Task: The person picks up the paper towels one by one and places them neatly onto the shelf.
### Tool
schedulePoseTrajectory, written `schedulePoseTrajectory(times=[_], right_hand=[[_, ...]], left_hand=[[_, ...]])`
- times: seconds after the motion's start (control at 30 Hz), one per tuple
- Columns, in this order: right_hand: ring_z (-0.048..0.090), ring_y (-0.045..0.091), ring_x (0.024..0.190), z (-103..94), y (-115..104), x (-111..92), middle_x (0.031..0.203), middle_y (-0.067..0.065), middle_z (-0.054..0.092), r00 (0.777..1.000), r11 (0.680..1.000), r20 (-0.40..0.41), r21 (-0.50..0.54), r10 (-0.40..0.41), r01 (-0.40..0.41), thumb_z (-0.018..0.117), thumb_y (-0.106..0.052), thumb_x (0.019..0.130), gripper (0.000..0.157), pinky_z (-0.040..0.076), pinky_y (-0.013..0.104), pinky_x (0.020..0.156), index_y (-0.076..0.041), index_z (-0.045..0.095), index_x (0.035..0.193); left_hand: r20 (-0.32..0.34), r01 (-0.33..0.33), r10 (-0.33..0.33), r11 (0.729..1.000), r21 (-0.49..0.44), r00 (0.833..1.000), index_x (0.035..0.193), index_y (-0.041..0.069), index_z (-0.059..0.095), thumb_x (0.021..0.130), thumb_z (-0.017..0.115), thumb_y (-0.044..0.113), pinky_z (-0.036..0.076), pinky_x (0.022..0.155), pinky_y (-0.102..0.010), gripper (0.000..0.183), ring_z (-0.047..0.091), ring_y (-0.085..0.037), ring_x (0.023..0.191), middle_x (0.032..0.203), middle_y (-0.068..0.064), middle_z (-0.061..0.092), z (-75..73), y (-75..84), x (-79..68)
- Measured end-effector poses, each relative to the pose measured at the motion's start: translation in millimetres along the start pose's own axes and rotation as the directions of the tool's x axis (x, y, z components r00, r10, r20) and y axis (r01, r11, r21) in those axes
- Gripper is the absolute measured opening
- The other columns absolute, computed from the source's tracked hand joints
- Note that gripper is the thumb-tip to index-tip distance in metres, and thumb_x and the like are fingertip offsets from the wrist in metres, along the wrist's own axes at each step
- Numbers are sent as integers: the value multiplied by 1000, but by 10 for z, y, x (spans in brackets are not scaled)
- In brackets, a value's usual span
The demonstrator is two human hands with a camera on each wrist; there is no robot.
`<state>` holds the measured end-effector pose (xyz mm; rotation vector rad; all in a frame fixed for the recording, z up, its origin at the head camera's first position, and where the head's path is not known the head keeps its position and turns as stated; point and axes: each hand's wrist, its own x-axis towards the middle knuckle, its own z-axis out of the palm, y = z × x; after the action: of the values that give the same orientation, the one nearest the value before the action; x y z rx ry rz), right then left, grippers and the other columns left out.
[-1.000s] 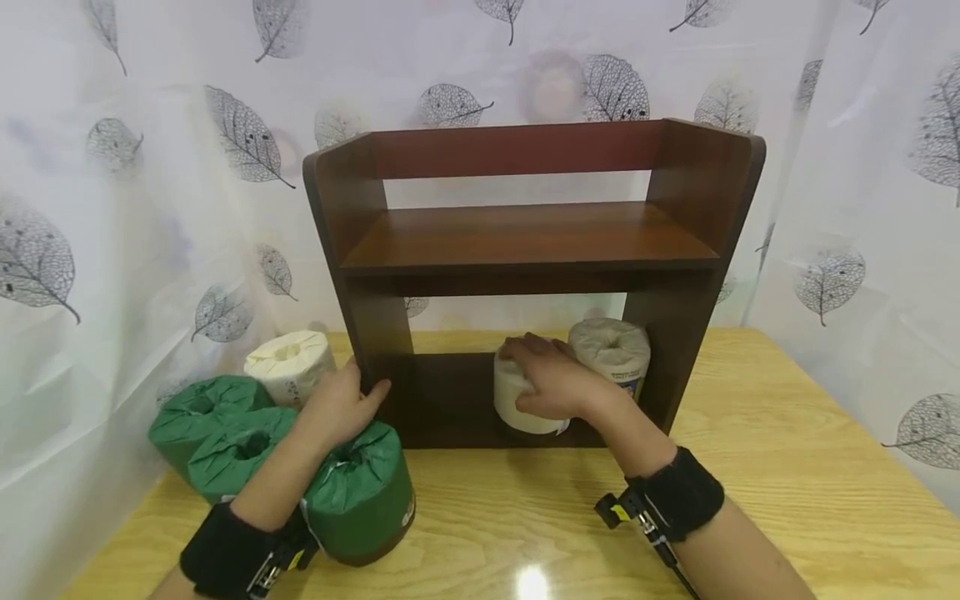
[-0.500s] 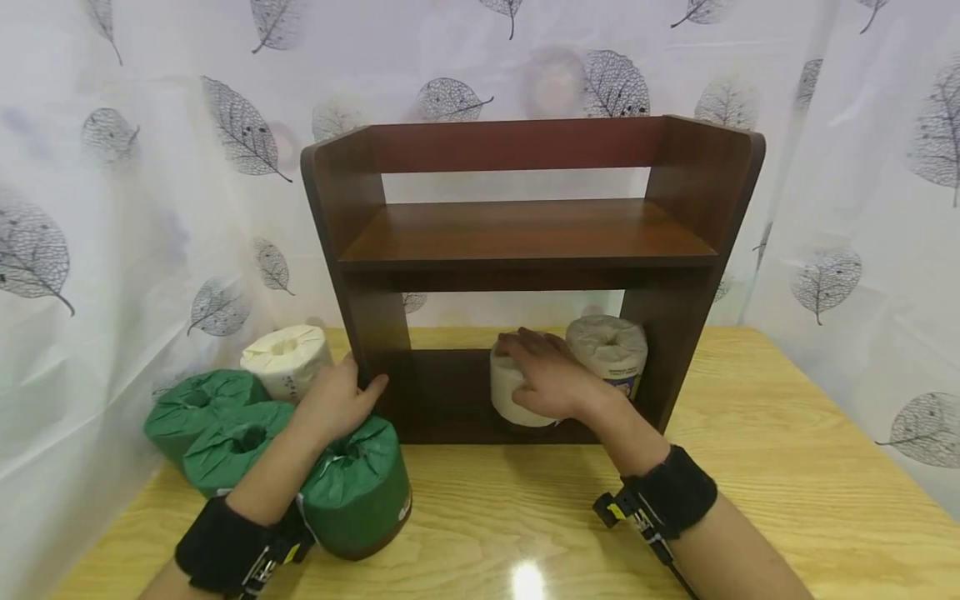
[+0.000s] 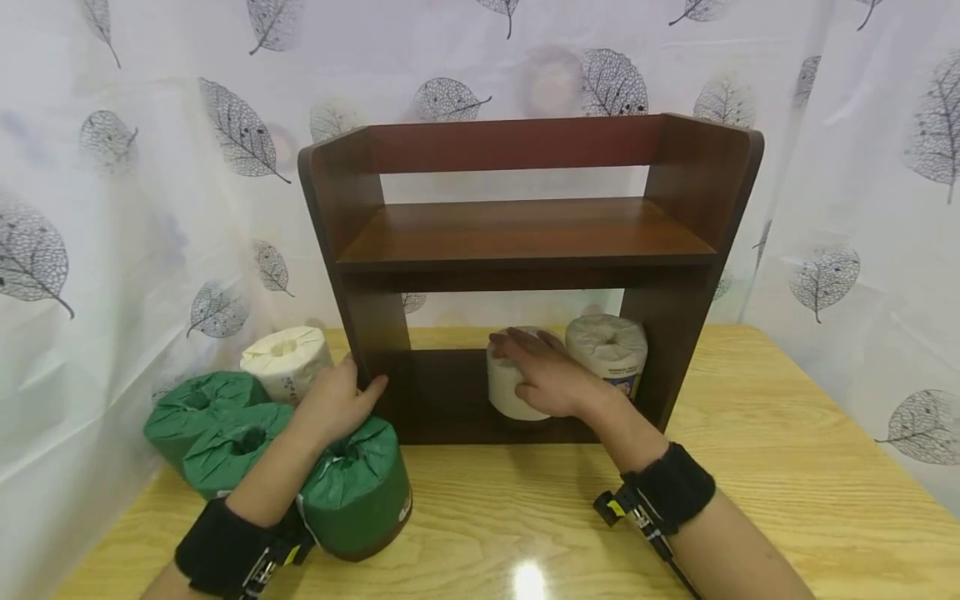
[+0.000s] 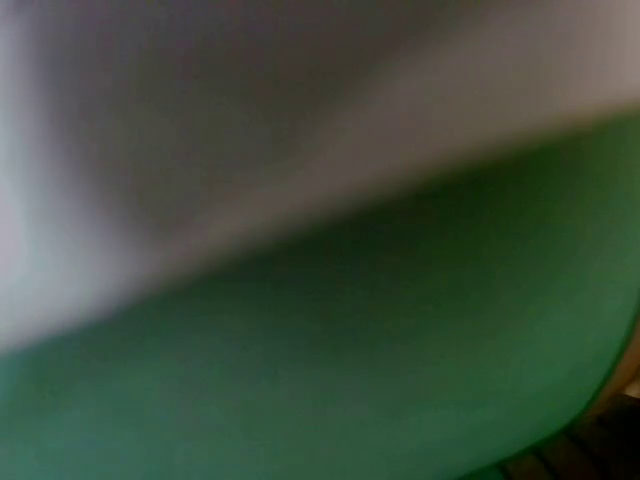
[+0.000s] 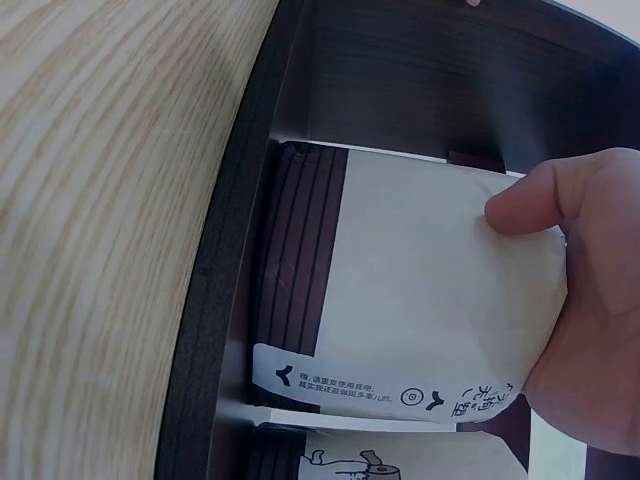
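My right hand (image 3: 555,381) grips a cream paper-wrapped toilet roll (image 3: 508,396) from above, fingers over its top and thumb on its near side. The roll stands upright in the lower compartment of a dark brown wooden shelf unit (image 3: 525,258). In the right wrist view, its dark brown base and printed label show. To its right stands a greyish wrapped roll (image 3: 609,348) with a blue label. My left hand (image 3: 335,406) holds the shelf's left side panel, thumb at the front edge, other fingers partly hidden. The left wrist view is mostly blurred green wrapping (image 4: 350,400).
Several more rolls stand left of the shelf: green-wrapped rolls (image 3: 360,500) around and under my left forearm, and a cream one (image 3: 287,357) behind. The wooden table (image 3: 480,525) carries everything. A leaf-patterned curtain (image 3: 150,208) hangs behind and beside it.
The roll under my right hand has shifted slightly back and left, deeper into the lower compartment. My left hand stays on the side panel. The head view has shifted a little.
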<state>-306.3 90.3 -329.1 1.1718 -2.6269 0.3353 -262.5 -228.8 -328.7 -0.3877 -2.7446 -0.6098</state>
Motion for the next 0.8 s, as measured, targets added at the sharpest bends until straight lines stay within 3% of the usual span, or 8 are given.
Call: schedulePoseTrajectory(times=[0.3, 0.47, 0.7, 0.8], right_hand=[[25, 23, 134, 21, 34, 8, 131, 2, 51, 998, 998, -39, 41, -44, 46, 41, 10, 77, 66, 16, 56, 107, -12, 35, 139], [36, 21, 128, 17, 64, 26, 132, 3, 48, 997, 996, -49, 66, -57, 60, 36, 17, 78, 67, 17, 56, 107, -13, 38, 137], [40, 24, 125, -8, 74, 8, 136, 6, 45, 997, 999, -67, -37, -37, 34, 46, 25, 72, 67, 24, 49, 107, -12, 47, 129], [38, 24, 125, -46, 32, 0, 135, 7, 45, 996, 996, -91, -89, -24, 16, 57, 11, 74, 58, 28, 50, 105, -13, 48, 127]], left_hand=[[2, -5, 5, 1000, -1, 1000, 119, -8, 44, 92, 51, 29, 52, 68, -50, 46, 62, -37, 78, 94, -27, 62, -19, 24, 3], [-6, -12, 12, 1000, 3, 1000, 119, -7, 45, 92, 52, 28, 51, 69, -50, 45, 61, -37, 80, 96, -27, 62, -32, 36, 15], [-16, -23, 23, 1000, 3, 1000, 119, -7, 45, 92, 52, 28, 51, 69, -50, 45, 61, -38, 81, 97, -27, 62, -16, 14, 10], [-15, -26, 26, 1000, 2, 1000, 120, -7, 45, 92, 52, 28, 52, 69, -50, 46, 61, -38, 81, 97, -27, 62, -9, 7, 4]])
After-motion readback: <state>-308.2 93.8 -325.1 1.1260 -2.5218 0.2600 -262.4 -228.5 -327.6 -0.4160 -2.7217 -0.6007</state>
